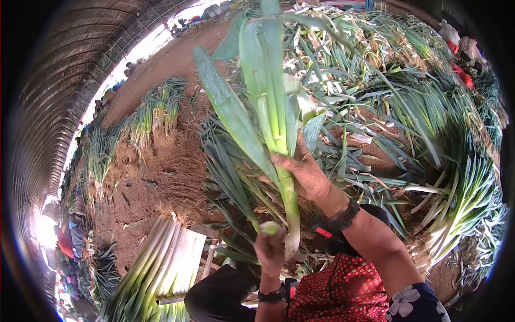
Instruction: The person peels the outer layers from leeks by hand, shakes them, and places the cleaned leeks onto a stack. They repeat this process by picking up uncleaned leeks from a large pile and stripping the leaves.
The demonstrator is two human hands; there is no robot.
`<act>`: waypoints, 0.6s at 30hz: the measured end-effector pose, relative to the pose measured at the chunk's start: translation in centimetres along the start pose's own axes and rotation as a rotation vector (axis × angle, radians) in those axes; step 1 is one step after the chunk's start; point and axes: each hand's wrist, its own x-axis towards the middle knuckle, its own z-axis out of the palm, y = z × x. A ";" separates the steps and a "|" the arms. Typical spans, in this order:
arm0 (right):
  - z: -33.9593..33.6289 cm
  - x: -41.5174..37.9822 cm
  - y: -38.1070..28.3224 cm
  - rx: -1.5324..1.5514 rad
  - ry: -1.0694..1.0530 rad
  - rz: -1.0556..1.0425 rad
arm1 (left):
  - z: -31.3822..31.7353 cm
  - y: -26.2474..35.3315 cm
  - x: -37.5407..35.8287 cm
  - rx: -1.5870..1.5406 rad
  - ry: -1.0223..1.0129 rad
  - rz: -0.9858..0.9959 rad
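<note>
A large leek (289, 201) is upright in front of me, its broad green leaves fanning out at the top and its pale root end pointing down. My right hand (307, 174) grips it around the upper stalk, thumb across the front. Lower down, beside the root end, my left hand (270, 252) is closed on a pale green leek piece (271, 228); much of that piece is hidden by the fingers. Trimmed-looking leeks (161, 257) lie side by side in a bundle at lower left, white ends away from me.
Heaps of loose leeks (365, 91) cover the ground ahead and to the right, with another bunch (456, 209) at far right. Brown soil (145, 188) and standing leek bunches (161, 107) lie to the left. A wooden frame (208, 260) is near my knee. People (72, 239) are at far left.
</note>
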 end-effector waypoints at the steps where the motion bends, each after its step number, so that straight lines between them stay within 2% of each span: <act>1: -0.6 0.4 0.0 -0.018 0.021 -0.009 | 0.1 0.3 -0.3 -0.201 0.117 -0.056; 2: -0.7 0.5 -0.6 -0.016 0.024 -0.005 | 0.5 1.6 0.2 -0.544 0.342 -0.270; 4: -0.8 0.1 -1.4 -0.029 0.044 0.048 | -3.2 -0.7 1.1 -0.879 0.250 -0.413; 5: -1.0 0.1 -1.1 -0.030 0.094 0.025 | -3.3 -0.2 1.7 -0.771 0.332 -0.466; 6: -1.2 0.3 -1.2 -0.035 0.033 0.027 | -4.2 -1.2 1.8 -0.766 0.347 -0.460; 8: -0.8 0.0 -1.9 -0.148 0.085 -0.056 | -7.5 -5.5 1.7 -0.655 0.415 -0.447; 10: -0.7 0.1 -2.6 -0.111 0.069 -0.094 | -11.6 -10.8 -0.2 -0.768 0.634 -0.580; 12: -0.5 0.0 -2.3 -0.073 0.065 -0.098 | -15.7 -15.3 -3.1 -0.896 0.745 -0.843; 13: -0.3 -0.2 -1.6 -0.089 0.108 -0.088 | -16.0 -17.0 -3.4 -0.902 0.739 -0.850; 15: -0.5 -0.3 -0.5 -0.092 0.147 -0.058 | -16.6 -19.0 -4.2 -0.656 0.981 -0.763; 18: 0.6 -0.8 0.2 -0.081 0.156 -0.060 | -18.0 -20.1 -3.8 -0.657 1.053 -0.689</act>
